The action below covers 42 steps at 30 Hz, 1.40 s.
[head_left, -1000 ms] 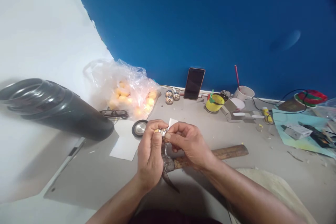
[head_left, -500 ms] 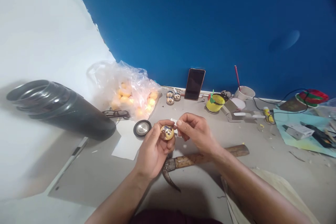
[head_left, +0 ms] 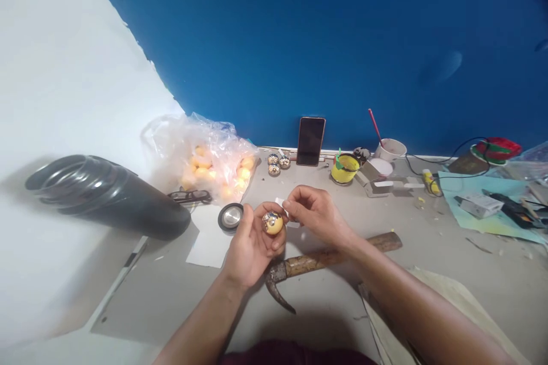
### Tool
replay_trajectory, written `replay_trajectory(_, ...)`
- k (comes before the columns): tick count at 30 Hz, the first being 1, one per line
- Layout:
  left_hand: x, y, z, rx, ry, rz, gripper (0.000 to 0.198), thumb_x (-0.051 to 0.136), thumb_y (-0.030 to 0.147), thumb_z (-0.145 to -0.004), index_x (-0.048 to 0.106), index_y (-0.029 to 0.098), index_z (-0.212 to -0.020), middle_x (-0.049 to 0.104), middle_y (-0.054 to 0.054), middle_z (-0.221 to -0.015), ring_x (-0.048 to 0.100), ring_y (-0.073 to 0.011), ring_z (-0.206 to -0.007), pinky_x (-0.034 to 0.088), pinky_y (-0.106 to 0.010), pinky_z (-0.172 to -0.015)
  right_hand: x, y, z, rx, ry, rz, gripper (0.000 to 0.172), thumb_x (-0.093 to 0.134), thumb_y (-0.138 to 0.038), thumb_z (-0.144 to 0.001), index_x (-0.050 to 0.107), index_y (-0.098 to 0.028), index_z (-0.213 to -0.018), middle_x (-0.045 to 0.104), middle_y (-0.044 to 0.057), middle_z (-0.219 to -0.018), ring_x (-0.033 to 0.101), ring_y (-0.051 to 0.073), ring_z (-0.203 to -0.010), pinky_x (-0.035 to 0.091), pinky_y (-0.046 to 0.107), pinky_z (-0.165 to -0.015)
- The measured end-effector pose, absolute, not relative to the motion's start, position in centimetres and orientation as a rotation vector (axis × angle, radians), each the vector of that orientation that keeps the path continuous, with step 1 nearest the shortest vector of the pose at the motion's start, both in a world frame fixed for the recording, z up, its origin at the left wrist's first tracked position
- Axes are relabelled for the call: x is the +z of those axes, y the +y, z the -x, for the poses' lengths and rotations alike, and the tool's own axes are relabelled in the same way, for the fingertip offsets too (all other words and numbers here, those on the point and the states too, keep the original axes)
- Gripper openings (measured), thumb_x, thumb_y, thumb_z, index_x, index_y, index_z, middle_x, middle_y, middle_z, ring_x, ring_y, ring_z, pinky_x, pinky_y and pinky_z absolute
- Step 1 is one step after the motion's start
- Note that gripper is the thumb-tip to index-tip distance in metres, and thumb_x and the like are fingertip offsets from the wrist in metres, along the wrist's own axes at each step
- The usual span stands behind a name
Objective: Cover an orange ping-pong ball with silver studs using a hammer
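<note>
A small yellow ball [head_left: 273, 223], partly covered with shiny silver pieces, rests in the cupped fingers of my left hand [head_left: 252, 245]. The thumb of that hand stands away from the ball. Just to its right, my right hand [head_left: 314, 211] has thumb and forefinger pinched together; what they hold is too small to make out. A white scrap [head_left: 280, 203] shows behind those fingertips. Below both hands lies a claw hammer [head_left: 308, 263] with a worn wooden handle, partly covered by my right forearm. Several silver-covered balls [head_left: 274, 169] sit together near the wall.
Left are a tall dark cylinder [head_left: 128, 199], a clear bag of yellow balls [head_left: 205, 154], eyeglasses [head_left: 192, 197] and a round black-rimmed disc [head_left: 232, 217] on white paper [head_left: 203, 245]. A phone [head_left: 310, 141] leans on the wall. Right stand a yellow pot [head_left: 343, 170] and a white cup [head_left: 391, 149].
My left thumb has lifted away from the ball, and the ball has turned to show more plain yellow. My right fingers stay pinched beside it. The camera view has shifted slightly.
</note>
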State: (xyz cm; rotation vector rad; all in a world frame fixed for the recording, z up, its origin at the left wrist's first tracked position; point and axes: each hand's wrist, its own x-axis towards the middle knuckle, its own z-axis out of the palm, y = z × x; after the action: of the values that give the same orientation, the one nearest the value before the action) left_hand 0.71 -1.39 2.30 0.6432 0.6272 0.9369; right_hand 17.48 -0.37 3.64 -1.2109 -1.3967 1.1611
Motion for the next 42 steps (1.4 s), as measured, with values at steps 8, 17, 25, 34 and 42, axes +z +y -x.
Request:
replay_trajectory(8,2.0,-1.6,-0.6,0.974,0.942,-1.133,0.027,0.070,0.040,-0.089,0.058,0.022,-0.106,0.061,0.002,-0.089,0.046,-0.0046,-0.051,0.037,-0.021,-0.049,2.3,0.9,-18.6,1.156,-1.400,1.244,0.027,0.067,-0.039,-0.089,0.061,-0.018,-0.073,0.063,-0.001,-0.066,0.052,0.012,-0.059,0.040,0.026,-0.057)
replay_trajectory(17,2.1,-1.6,-0.2,0.972,1.032,-1.311,0.024,0.061,0.042,-0.095,0.056,0.021,-0.106,0.055,0.004,-0.075,0.047,-0.0079,-0.054,0.039,-0.021,-0.050,2.9,0.9,-18.8,1.155,-1.730,1.343,0.016,0.061,-0.028,-0.087,0.064,-0.018,-0.075,0.065,0.000,-0.070,0.056,0.014,-0.066,0.039,0.026,-0.061)
replay_trajectory(25,3.2,-1.8,2.8,1.029,1.180,-1.404,0.025,0.067,0.036,-0.090,0.057,0.022,-0.108,0.058,0.002,-0.086,0.048,-0.0082,-0.059,0.041,-0.021,-0.053,1.6,-2.4,-16.4,0.912,-2.834,1.368,0.035,0.084,-0.035,-0.072,0.069,-0.016,-0.098,0.072,0.009,-0.094,0.066,0.025,-0.081,0.037,0.030,-0.061)
replay_trajectory(34,2.4,-2.1,5.2,1.004,1.537,-1.610,0.013,0.073,0.026,-0.077,0.063,0.020,-0.080,0.059,0.004,-0.072,0.050,-0.0109,-0.057,0.043,-0.025,-0.060,5.4,-3.1,-18.6,1.093,-2.582,1.237,0.007,0.059,-0.022,-0.087,0.063,-0.019,-0.092,0.069,0.004,-0.091,0.061,0.019,-0.082,0.039,0.028,-0.066)
replay_trajectory(42,1.1,-2.3,4.3,1.035,1.434,-1.705,0.003,0.066,0.016,-0.071,0.066,0.019,-0.073,0.065,0.003,-0.068,0.057,-0.0140,-0.066,0.043,-0.024,-0.066,8.1,-4.8,-18.8,1.107,-1.965,1.040,0.023,0.061,-0.036,-0.096,0.068,-0.024,-0.115,0.072,0.005,-0.108,0.069,0.019,-0.092,0.056,0.029,-0.079)
